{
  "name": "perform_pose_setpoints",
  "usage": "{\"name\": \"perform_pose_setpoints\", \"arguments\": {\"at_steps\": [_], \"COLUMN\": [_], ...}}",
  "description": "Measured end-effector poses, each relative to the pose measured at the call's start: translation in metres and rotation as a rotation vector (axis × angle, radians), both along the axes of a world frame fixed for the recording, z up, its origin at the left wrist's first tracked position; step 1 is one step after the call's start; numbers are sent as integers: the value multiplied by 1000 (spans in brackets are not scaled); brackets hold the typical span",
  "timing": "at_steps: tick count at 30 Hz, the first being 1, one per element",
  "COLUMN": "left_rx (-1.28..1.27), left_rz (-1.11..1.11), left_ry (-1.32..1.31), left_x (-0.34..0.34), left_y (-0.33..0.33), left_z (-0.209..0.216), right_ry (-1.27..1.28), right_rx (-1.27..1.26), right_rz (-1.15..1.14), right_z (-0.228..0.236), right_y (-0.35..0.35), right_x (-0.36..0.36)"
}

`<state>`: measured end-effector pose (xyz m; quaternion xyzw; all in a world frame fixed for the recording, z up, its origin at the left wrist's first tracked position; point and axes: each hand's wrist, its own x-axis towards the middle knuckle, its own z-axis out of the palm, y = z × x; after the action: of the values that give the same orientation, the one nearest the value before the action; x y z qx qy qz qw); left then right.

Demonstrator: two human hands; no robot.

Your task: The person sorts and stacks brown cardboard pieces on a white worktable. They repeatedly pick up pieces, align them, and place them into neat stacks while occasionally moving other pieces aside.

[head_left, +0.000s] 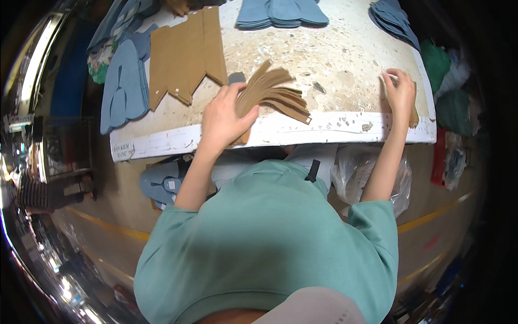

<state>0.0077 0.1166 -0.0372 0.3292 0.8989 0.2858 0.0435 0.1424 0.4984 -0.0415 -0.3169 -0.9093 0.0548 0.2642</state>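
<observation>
Along the near edge of the table, around its middle, the left hand gripped a fanned bundle of brown strips. At right, the right hand curled beside a brown stack; whether it pinched anything could not be told.

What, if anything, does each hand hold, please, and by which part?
The left hand grips fanned brown strips near one end; for the right hand, that cannot be told.
</observation>
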Motion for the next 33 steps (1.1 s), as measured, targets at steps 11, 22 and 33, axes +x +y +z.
{"name": "perform_pose_setpoints", "arguments": {"at_steps": [11,22,33], "left_rx": [-74,89,168], "left_rz": [97,145,144], "left_ry": [-49,-193,-326], "left_x": [8,-22,-30], "left_y": [17,2,-5], "left_z": [3,-9,-13], "right_ry": [-16,51,-35], "right_rx": [-599,-647,-609], "right_rz": [613,641,622], "right_z": [4,-10,-7], "right_y": [-204,-219,-230], "right_x": [-47,-79,-77]}}
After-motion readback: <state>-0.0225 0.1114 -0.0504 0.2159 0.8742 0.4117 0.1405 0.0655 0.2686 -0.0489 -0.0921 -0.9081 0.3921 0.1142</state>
